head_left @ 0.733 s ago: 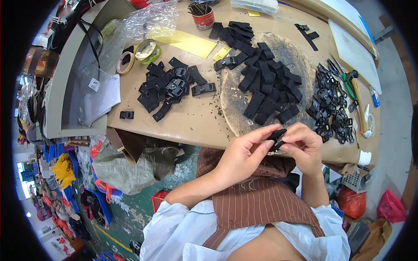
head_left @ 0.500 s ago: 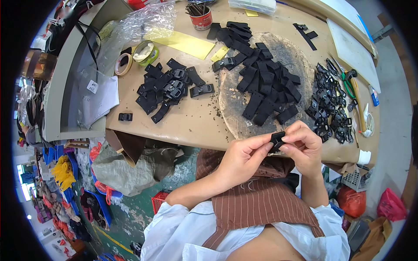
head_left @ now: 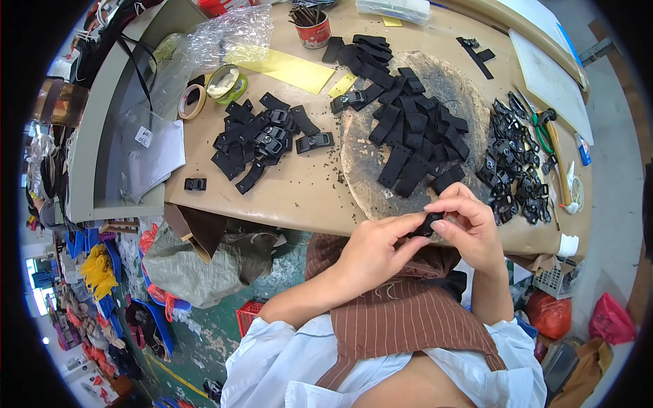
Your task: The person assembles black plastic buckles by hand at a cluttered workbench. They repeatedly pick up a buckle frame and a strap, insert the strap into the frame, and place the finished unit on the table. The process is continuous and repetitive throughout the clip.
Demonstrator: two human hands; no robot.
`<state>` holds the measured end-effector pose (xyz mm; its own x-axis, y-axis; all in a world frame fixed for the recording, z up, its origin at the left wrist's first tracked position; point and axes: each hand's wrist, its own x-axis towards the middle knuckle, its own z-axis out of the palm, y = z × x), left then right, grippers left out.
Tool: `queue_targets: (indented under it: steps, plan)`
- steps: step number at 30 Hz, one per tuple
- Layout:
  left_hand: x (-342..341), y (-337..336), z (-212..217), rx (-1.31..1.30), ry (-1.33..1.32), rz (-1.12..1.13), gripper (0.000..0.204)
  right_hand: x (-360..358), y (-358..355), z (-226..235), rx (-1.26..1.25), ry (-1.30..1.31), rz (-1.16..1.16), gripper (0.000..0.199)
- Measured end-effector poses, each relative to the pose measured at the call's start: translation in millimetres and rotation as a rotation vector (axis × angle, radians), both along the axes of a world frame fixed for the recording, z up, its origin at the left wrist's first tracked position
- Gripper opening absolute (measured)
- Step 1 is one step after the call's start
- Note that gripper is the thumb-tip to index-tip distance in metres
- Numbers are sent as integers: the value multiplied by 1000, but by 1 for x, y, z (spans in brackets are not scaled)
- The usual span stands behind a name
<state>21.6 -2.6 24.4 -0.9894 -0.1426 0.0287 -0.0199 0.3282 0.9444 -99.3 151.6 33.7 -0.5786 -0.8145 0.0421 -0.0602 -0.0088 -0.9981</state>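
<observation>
Black and small, one folded piece is in the person's two hands in the head view, near the front edge of the tan table. The left hand pinches it between thumb and finger. The right hand has its thumb and finger closed on it too (the fingers hide most of it, so I cannot tell its whole shape). Just past the hands is a worn round board with a heap of black straps on top. To its right, black buckles crowd up near a yellow-handled tool. On the left is a pile of straps and buckles, with tan table top showing between it and the front edge. One lone buckle sits near the left end of that edge, close to a grey side wall. A white label with dark marks is on a see-through plastic sleeve. The red can has printing on it, and so does the small blue-and-white box, too tiny to read.
</observation>
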Motion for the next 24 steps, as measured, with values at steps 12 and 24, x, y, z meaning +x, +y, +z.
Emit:
queue_targets:
  steps: [12,24]
  plan:
    - [-10,-10,-11,717,29,282,24,7,1,-16,-132,-392,-214,22]
    - [-13,-15,-32,925,69,5,13,3,4,-11,-155,-381,-114,14]
